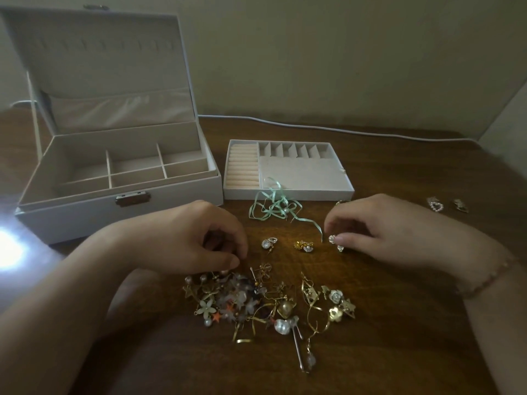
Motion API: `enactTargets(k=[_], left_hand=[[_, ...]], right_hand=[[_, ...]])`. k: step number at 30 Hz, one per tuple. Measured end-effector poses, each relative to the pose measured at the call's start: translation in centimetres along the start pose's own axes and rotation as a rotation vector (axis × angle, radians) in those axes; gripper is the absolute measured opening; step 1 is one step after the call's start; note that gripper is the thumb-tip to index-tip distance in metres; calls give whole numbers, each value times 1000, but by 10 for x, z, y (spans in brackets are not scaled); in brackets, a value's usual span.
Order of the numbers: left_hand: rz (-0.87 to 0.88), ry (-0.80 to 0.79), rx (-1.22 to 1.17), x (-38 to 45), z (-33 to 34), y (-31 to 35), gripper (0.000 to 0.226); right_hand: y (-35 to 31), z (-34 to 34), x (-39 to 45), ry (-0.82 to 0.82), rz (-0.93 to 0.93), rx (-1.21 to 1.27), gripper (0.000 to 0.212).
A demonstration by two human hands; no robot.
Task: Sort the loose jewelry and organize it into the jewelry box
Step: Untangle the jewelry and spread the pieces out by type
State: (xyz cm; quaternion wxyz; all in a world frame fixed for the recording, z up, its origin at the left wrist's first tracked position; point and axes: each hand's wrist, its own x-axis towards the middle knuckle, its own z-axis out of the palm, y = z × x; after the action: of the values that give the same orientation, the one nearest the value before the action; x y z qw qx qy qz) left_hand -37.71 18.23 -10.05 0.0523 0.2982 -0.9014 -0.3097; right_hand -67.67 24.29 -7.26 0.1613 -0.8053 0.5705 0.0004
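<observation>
Gold and pearl pieces make a tangled heap of loose jewelry (256, 303) at six o'clock on the dark wooden table (399, 323), seen from the head camera. The left hand (194, 238) lies at the heap's ten o'clock edge, and its fingers (231, 262) are curled down into the pile; it seems to pinch something there, but I cannot tell which piece. The right hand (379, 229), at three o'clock, pinches a small pearl earring (335, 242) just above the table.

To do this step well, I judge it is better to lift one piece at a time and slowly, because the hooks in the heap can catch each other. Matching pairs should go down together, like the crystal earring pair (269, 243) and the gold pearl pair (304, 246) lying between the hands.

The open white jewelry box (119, 206) stands at ten o'clock; its divided compartments show nothing inside. The removable white tray (288, 192), at twelve o'clock, has ring rolls and small slots, also without jewelry as far as I see. A mint green ribbon (273, 208) hangs over its front edge. Two small pieces, one a pearl heart (435, 206), lie at two o'clock.
</observation>
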Motion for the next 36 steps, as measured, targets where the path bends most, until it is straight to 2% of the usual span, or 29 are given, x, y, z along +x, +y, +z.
enactTargets(k=[3, 7, 9, 13, 20, 24, 29, 34, 36], left_hand=[[-1, 16, 0, 0, 0, 0, 13], [-11, 33, 3, -1, -2, -1, 13], [-12, 43, -2, -1, -3, -2, 13], [-26, 53, -3, -3, -4, -1, 13], [-60, 45, -3, -6, -10, -1, 16], [-67, 34, -28, -12, -16, -2, 18], [-23, -1, -32, -8, -10, 3, 18], [10, -66, -38, -3, -2, 7, 19], [18, -92, -34, -1, 1, 9, 20]], right_hand=[[3, -8, -8, 35, -54, 55, 7], [-12, -6, -15, -164, -117, 140, 7], [-20, -1, -14, -213, -124, 122, 8], [-29, 7, -10, -239, -108, 73, 13], [-31, 11, -7, -277, -134, 37, 11], [-26, 6, -8, -256, -132, 93, 14], [-19, 0, -9, -140, -161, 170, 26], [-18, 2, -7, -98, -213, 197, 15], [-19, 3, -6, -78, -256, 197, 19]])
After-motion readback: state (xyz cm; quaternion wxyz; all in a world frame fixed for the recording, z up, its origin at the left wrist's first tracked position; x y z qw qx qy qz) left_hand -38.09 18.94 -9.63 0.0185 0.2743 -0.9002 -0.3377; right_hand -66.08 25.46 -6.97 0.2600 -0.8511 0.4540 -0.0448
